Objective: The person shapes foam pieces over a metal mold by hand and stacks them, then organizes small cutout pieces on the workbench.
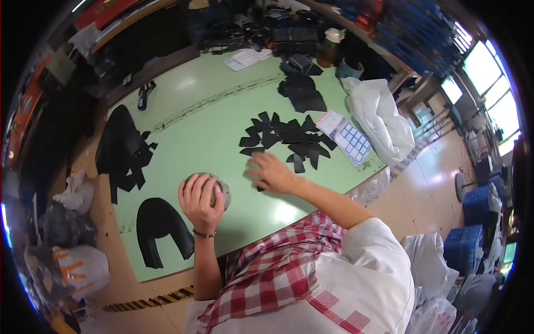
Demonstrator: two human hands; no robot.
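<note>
My left hand (201,201) is wrapped over a rounded grey-green object (223,193), held just above the green tabletop; most of it is hidden under my fingers, so its kind is unclear. My right hand (273,173) is somewhat blurred, its fingers stretched out and apart beside a pile of flat black cut pieces (289,133). One black piece (253,151) lies right by its fingertips. Left of my left hand rests a black U-shaped stack of pieces (158,222).
More black pieces (125,145) lie at the table's left edge, and a black stack (302,93) at the back. A printed card (347,136) and white plastic bag (378,111) sit on the right. A bottle (331,47) stands at the far edge.
</note>
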